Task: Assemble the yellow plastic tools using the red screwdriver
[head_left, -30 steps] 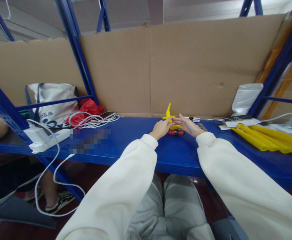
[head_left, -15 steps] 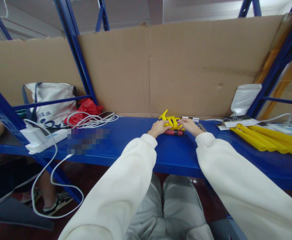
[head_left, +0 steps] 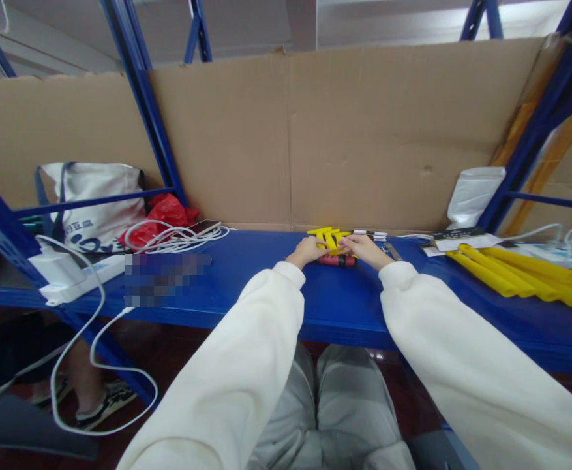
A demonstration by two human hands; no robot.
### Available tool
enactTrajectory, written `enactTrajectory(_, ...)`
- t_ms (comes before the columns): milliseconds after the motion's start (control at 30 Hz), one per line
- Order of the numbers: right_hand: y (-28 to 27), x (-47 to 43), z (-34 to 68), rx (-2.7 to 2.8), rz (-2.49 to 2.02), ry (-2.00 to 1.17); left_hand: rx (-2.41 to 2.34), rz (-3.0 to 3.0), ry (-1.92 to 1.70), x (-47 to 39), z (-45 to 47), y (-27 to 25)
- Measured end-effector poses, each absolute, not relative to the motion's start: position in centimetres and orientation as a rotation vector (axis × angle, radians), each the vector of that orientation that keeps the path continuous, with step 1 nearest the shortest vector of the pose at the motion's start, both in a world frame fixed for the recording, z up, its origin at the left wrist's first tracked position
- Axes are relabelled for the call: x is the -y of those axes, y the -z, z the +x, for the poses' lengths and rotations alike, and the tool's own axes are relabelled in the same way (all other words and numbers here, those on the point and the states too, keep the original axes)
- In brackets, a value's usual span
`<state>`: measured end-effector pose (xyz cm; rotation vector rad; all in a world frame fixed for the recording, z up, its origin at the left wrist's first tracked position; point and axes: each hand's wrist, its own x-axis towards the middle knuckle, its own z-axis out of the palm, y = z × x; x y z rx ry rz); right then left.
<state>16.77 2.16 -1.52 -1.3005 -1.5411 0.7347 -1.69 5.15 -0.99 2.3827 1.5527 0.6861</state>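
Note:
Near the back of the blue shelf, both hands meet on a bright yellow zigzag-shaped piece (head_left: 333, 239). My left hand (head_left: 306, 251) has its fingers closed on the left side of it. From the other side, my right hand (head_left: 364, 249) pinches its right part; the fingertips partly cover it. Just below lies a dark red, cylinder-like object (head_left: 337, 260) with a black band, and whether a hand touches it I cannot tell. Black-and-white pens (head_left: 374, 234) lie behind my right hand, and a slim grey tool (head_left: 392, 251) rests to its right.
Yellow ribbed strips (head_left: 520, 274) lie at the right beside a small box (head_left: 462, 240) and a white pouch (head_left: 474, 196). Coiled white cable (head_left: 168, 236), a red bag (head_left: 168, 210), a power strip (head_left: 85, 281) and a cloth bag (head_left: 94, 196) occupy the left. Another person sits far left.
A yellow part that stuck up at the upper left has tipped down, so the yellow piece looks flatter. Both hands stay on it, and my view has shifted slightly.

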Motion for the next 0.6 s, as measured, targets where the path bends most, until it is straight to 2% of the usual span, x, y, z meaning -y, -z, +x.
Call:
enactTrajectory(333,1.5,-1.9,16.8,1.534,-1.256,-0.817,-1.554,2.373,-0.704,-4.6,-1.7,0.8)
enactTrajectory(600,1.2,-1.3,16.8,1.561,-1.271,-0.796,-1.622,2.232,-0.875,-3.3,-2.3,0.6)
